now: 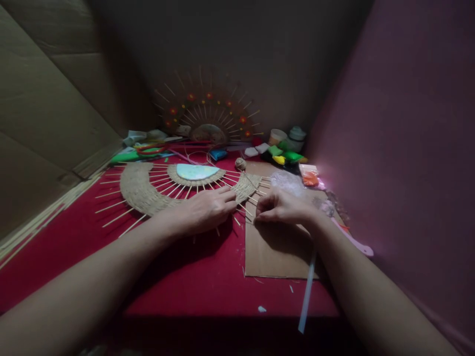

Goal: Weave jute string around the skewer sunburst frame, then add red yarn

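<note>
Both hands' fingers (228, 194) rest on the woven fan's (148, 193) right end.

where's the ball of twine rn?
Head view, centre: the ball of twine sits on the red cloth, just behind the woven fan's right end, beside the cardboard sheet.

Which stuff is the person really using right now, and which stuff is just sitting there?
In use:
- left hand, pressing on the woven half-circle
- right hand, pinching at the sticks on its edge
- twine ball, right by the weave

Just lying about:
- finished fan against the back wall
- green and yellow packets
- orange packet
- white jars
- white strip
- cardboard sheet
</note>
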Available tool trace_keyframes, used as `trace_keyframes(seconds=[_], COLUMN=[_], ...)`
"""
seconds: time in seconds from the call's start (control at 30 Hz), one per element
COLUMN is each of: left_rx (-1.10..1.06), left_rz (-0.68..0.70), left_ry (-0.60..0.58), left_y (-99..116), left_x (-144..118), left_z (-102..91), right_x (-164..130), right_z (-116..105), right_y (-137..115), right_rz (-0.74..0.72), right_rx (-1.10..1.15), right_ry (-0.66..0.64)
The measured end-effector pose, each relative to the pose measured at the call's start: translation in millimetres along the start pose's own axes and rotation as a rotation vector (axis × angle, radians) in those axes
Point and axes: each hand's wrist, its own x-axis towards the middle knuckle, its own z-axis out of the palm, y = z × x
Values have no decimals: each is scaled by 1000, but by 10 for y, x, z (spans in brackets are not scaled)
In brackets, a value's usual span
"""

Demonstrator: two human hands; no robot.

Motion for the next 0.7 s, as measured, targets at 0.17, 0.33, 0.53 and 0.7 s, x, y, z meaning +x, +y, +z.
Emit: trace_keyframes(seconds=[0.17,0.33,0.53,0.7], left_rx=[-41,-46,-39,-140], left_rz=[-14,-24,4,-18], left_ry=[-7,-29,-75,-125], left_y=[9,4,11,38], left_x=[-6,-15,-12,-26], left_z=[-17,9,15,-41], right_x=[-13,-2,68,146], right_z=[42,79,135,246], right_y=[-3,2,111,169], right_rz=[2,-52,-116,-147], right_rx=[-146,-426,-470,-472], right_ry=[-21,215,500,557])
